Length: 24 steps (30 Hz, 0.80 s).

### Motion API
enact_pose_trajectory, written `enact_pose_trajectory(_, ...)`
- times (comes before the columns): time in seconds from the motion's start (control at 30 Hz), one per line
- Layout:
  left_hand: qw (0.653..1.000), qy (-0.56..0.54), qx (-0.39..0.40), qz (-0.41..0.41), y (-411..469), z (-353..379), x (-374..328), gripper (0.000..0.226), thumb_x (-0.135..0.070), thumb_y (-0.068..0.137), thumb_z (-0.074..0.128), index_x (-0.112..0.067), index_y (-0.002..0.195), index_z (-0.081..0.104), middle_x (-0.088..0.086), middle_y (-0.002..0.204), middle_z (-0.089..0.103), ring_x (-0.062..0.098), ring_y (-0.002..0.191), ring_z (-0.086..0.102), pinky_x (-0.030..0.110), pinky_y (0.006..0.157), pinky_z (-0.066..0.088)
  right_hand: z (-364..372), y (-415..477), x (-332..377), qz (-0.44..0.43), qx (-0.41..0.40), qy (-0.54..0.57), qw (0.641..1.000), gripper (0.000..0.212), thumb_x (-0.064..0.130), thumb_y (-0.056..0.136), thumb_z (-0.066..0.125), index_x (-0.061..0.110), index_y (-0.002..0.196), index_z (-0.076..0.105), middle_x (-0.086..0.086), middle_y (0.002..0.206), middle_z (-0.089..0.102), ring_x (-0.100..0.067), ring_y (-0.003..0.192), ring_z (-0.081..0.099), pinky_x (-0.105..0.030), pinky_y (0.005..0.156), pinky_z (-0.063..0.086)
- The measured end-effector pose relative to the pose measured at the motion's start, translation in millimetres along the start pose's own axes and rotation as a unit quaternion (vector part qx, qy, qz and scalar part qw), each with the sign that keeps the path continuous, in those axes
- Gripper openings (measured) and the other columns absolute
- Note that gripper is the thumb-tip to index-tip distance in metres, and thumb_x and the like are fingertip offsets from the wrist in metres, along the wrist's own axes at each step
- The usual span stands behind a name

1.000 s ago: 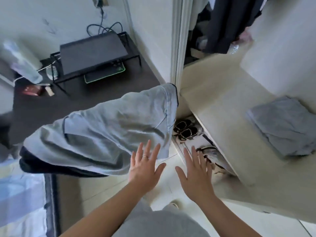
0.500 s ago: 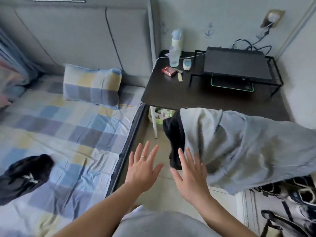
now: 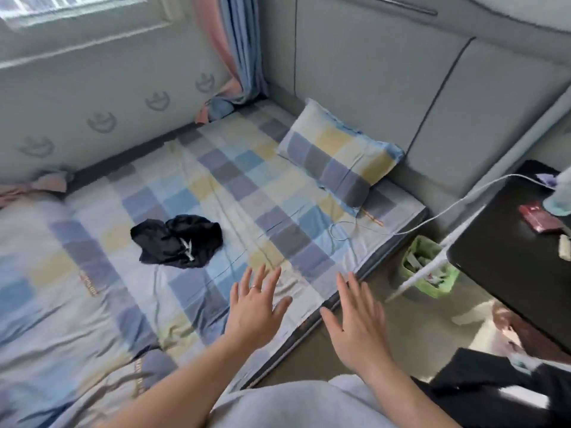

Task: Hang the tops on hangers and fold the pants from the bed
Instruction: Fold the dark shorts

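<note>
A crumpled black garment with a white drawstring lies in the middle of the checked bed sheet. My left hand hovers over the bed's near edge, fingers spread, holding nothing, a ring on one finger. My right hand is beside it, over the mattress edge and the floor, also spread and empty. Both hands are well short of the black garment, which lies up and to the left of them.
A checked pillow leans at the padded headboard. A black side table with small items stands at right, a green bin under it. Dark clothing shows at bottom right. A white cable runs to the bed.
The view has swung left from the wardrobe and the side table to the bed. The grey and black clothes draped at right have left view. Both hands stay spread and empty.
</note>
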State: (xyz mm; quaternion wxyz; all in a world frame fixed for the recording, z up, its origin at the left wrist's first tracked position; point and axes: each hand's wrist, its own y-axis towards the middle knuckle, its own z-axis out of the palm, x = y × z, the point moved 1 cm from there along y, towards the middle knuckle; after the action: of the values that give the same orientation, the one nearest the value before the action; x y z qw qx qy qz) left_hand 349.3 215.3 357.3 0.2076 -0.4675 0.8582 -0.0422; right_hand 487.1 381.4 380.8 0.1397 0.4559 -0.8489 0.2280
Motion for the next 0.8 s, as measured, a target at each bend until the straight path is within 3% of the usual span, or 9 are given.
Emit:
enact_pose_trajectory(0.3, 0.984, -0.053, -0.034, -0.166, 25.8, -13.7, 78.5, 0.068, -0.069, 0.098, 0.022, -0.042, 0.158, 0.006, -0.004, 0.169, 0.002, 0.022, 0.155, -0.007, 0.046, 0.123, 0.004, 19.2, 113.5, 72.4, -0.130, 0.106, -0.040, 0.985, 0.070, 0.061, 0.101, 0.027, 0.046, 0.154, -0.017, 0.017, 0.163, -0.025, -0.011, 0.151, -0.022, -0.045, 0.121, -0.009)
enact_pose_trajectory(0.53, 0.954, -0.083, -0.042, -0.286, 66.4, -21.3, 112.9, 0.067, -0.063, 0.100, 0.028, -0.038, 0.159, 0.009, -0.001, 0.169, 0.004, 0.024, 0.155, -0.004, 0.048, 0.123, 0.007, 40.0, 201.1, 125.1, -0.229, 0.160, -0.071, 0.957, 0.070, 0.058, 0.101, 0.030, 0.042, 0.157, -0.010, 0.015, 0.165, -0.018, -0.013, 0.152, -0.016, -0.049, 0.122, -0.004)
enact_pose_trajectory(0.8, 0.928, -0.124, -0.068, -0.344, 111.3, -29.7, 168.7, 0.065, -0.061, 0.100, 0.033, -0.038, 0.158, 0.015, 0.001, 0.168, 0.009, 0.025, 0.154, 0.000, 0.048, 0.123, 0.009, 67.2, 261.4, 169.0, -0.266, 0.183, -0.070, 0.944, 0.070, 0.056, 0.101, 0.034, 0.043, 0.157, -0.005, 0.014, 0.167, -0.013, -0.016, 0.153, -0.014, -0.050, 0.122, -0.004)
